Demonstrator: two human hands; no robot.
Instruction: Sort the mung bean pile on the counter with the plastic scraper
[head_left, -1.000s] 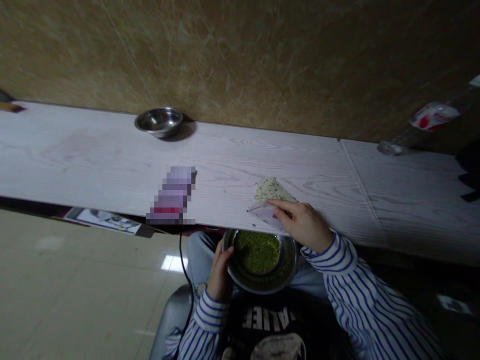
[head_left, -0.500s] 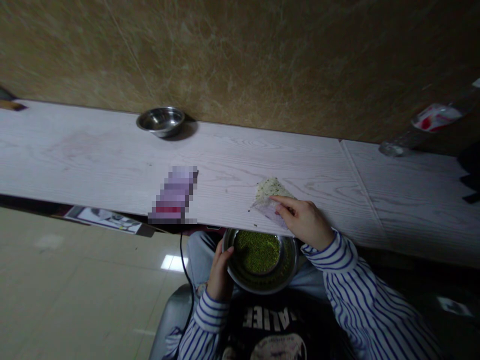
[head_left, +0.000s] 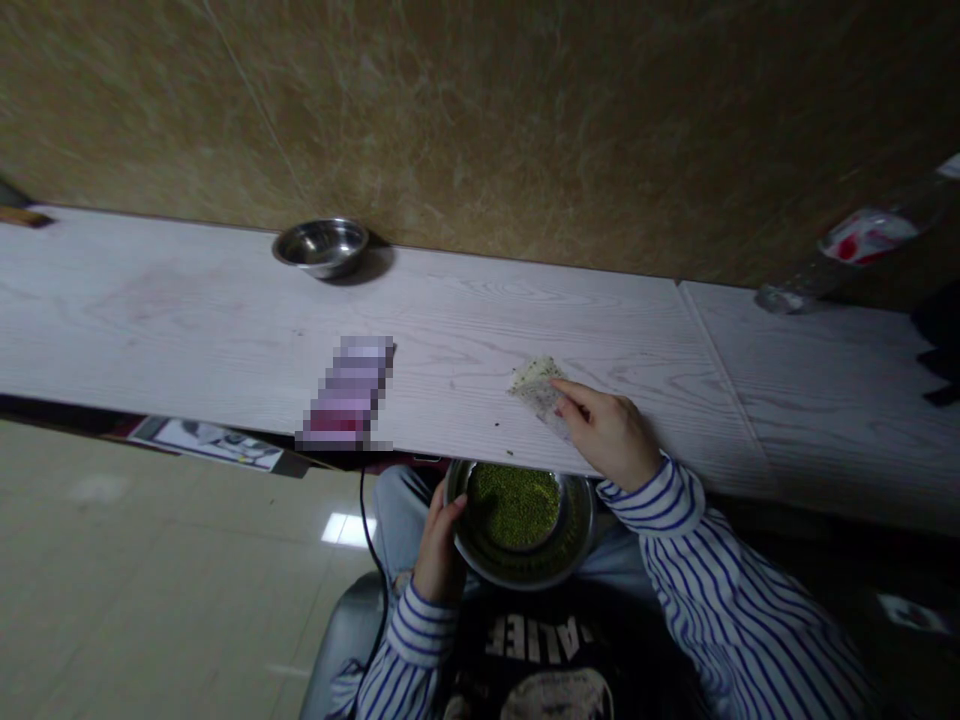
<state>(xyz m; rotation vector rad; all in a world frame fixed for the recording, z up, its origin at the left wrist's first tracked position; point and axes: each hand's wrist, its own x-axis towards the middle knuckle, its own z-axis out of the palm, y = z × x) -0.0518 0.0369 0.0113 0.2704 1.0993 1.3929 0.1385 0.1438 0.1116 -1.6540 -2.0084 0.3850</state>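
Note:
My left hand (head_left: 441, 545) is closed on the left rim of a metal bowl (head_left: 526, 574), thumb over the edge. The bowl is at my lap, just below the table edge, and holds many small green beans (head_left: 517, 505), probably mung beans. Over the tabletop, my right hand (head_left: 611, 435) pinches a thin whitish sheet (head_left: 538, 386) between thumb and index finger. Dark specks dot the sheet's far part; its near part looks thin and folded over. Whether it is paper or tissue I cannot tell. A couple of dark bits lie on the table left of it.
The pale wood-grain table (head_left: 465, 300) runs along a brown marbled wall (head_left: 480, 120). A small metal bowl (head_left: 321, 248) stands by the wall. A pixelated purple phone-like object (head_left: 346, 392) lies near the front edge. A plastic bottle (head_left: 862, 240) is at the right. A black cable (head_left: 369, 540) hangs down.
My right hand has shifted slightly left and away from me. The near part of the sheet covers more of the speckled part. My left hand and the bowl have stayed in place.

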